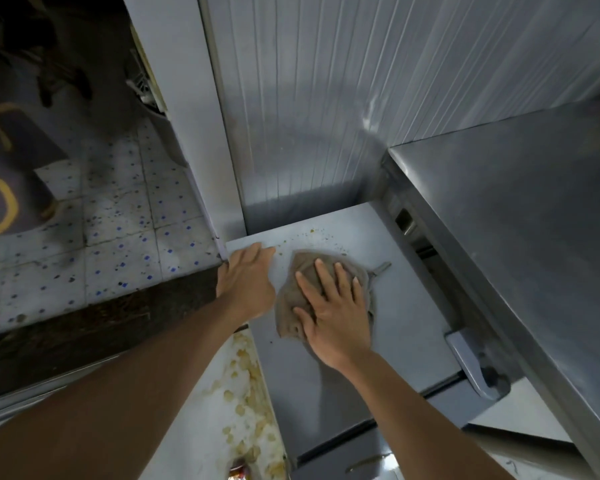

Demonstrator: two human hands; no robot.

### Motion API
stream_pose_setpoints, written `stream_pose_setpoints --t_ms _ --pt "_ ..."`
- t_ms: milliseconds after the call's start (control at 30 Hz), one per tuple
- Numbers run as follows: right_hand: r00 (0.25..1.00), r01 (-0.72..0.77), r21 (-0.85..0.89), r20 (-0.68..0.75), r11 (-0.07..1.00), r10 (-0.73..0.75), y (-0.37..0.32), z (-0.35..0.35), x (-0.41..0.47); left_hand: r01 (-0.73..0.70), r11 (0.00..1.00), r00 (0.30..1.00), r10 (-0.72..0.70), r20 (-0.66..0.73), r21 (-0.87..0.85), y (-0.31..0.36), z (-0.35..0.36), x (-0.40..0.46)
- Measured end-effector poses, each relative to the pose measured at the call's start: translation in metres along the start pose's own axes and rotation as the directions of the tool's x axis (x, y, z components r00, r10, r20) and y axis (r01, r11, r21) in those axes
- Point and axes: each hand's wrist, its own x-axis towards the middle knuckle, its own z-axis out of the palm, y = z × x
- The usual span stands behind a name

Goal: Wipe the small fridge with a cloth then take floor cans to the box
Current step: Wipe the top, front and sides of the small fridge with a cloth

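Two hands on the small fridge's top, one pressing a cloth flat.

Head view: the right hand (329,313) lies open, fingers spread, palm down on a crumpled brown cloth (293,306) near the middle of the small fridge (406,306) top. The left hand (246,282) rests at the top's far left corner, fingers loosely extended, thumb side hidden over the left edge, holding nothing visible. Crumbs (312,233) dot the far edge, which meets the ribbed metal wall (326,116). A taller steel unit (516,220) stands close along the right edge. Bare fridge top lies between cloth and right edge. Left of the fridge, speckled floor tiles (118,237) lie open. No cans or box show.
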Motion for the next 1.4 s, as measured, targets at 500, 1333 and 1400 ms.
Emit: stream_pose_setpoints --t_ms 500,1333,1400 --pt "0.998 -0.05 -0.068 -0.037 0.996 0.048 0.024 -0.005 0.033 0.039 0.999 0.999 -0.038 -0.011 0.032 -0.005 0.002 0.015" --pt "0.933 -0.347 0.114 -0.065 0.931 0.355 0.117 -0.037 0.156 0.01 1.0 0.998 -0.012 -0.069 -0.026 -0.023 0.016 0.026" --pt "0.94 -0.33 0.035 -0.084 0.943 0.332 0.111 -0.034 0.155 0.007 0.999 0.998 -0.01 -0.064 -0.037 -0.024 0.016 0.025"
